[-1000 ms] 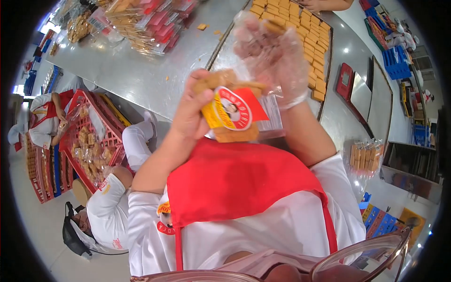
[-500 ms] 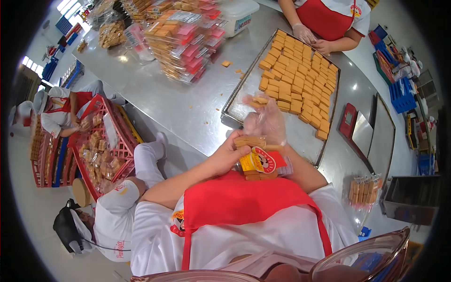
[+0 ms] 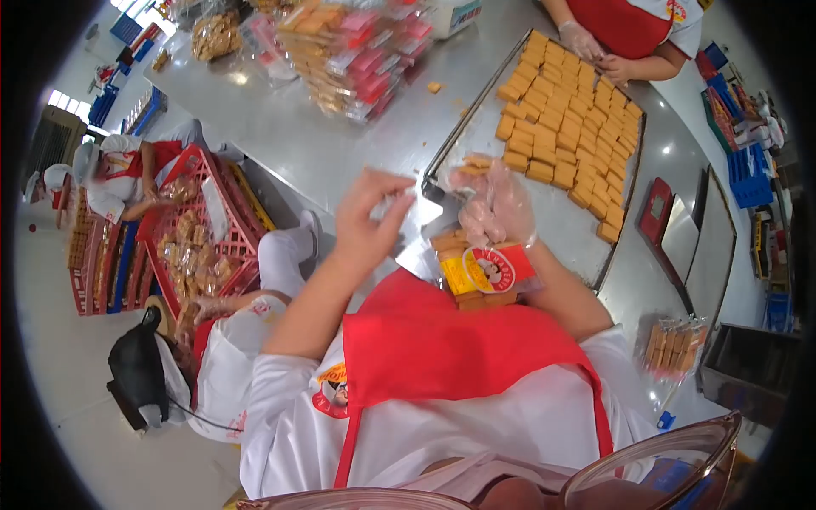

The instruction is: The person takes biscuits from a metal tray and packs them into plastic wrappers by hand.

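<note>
My bare left hand [image 3: 370,217] is raised at the table's near edge, thumb and fingers apart, with nothing between them. To its right, my right hand [image 3: 497,204] wears a clear plastic glove and its fingers are curled. A few biscuits [image 3: 478,161] show at its fingertips. Just below this hand is a clear bag of biscuits [image 3: 486,272] with a yellow and red label, close to my apron; the fingers seem to touch its top. Beyond lies a metal tray [image 3: 444,153] with rows of rectangular biscuits [image 3: 569,127].
Packed biscuit bags [image 3: 353,59] are piled at the table's far left. A red scale [image 3: 659,208] and more packs [image 3: 671,344] lie at right. A co-worker's hands [image 3: 595,51] rest by the tray's far edge. Other people are near red crates [image 3: 204,229] at left.
My left hand has let go of the labelled bag and moved left, its fingers opening. My right hand has come down from over the tray to the bag. The view has shifted.
</note>
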`<state>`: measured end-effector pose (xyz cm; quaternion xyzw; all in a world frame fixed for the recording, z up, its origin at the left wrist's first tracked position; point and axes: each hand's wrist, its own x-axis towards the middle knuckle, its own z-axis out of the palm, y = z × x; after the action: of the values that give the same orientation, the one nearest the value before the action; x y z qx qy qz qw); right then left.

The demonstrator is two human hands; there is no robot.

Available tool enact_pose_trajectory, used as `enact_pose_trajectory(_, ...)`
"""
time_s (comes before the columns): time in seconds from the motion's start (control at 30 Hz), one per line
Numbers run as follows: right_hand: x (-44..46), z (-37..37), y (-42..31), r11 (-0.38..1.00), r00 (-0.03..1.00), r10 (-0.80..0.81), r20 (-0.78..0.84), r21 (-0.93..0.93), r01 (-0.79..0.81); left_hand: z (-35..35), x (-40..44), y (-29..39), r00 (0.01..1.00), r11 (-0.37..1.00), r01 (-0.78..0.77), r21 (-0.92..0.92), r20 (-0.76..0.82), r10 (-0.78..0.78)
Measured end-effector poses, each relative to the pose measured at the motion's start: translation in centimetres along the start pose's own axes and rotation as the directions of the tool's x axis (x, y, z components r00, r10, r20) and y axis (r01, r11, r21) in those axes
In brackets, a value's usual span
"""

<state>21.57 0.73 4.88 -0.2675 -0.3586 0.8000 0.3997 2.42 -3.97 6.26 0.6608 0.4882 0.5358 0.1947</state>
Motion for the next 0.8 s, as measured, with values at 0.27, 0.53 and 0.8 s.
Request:
enact_pose_trajectory(0.27,-0.5,2.5,-0.4,0.999,0.996,-0.014,0.084,0.049,0.009,-1.5,4.3,3.4,0.892,0.855,-0.452,0.255,0.152,0.426)
enact_pose_trajectory(0.53,-1.4,3.7,-1.3,1.000,0.991,0.001,0.136,-0.011,0.000,-1.4,3.6,4.9,0.925,0.920,-0.373,0.118,0.130,0.358)
enact_pose_trajectory(0.8,-2.0,6.1,-3.8,0.983,0.978,0.174,0.119,0.033,-0.179,-2.3,3.6,5.7,0.947,0.954,-0.292,0.068,0.163,0.278)
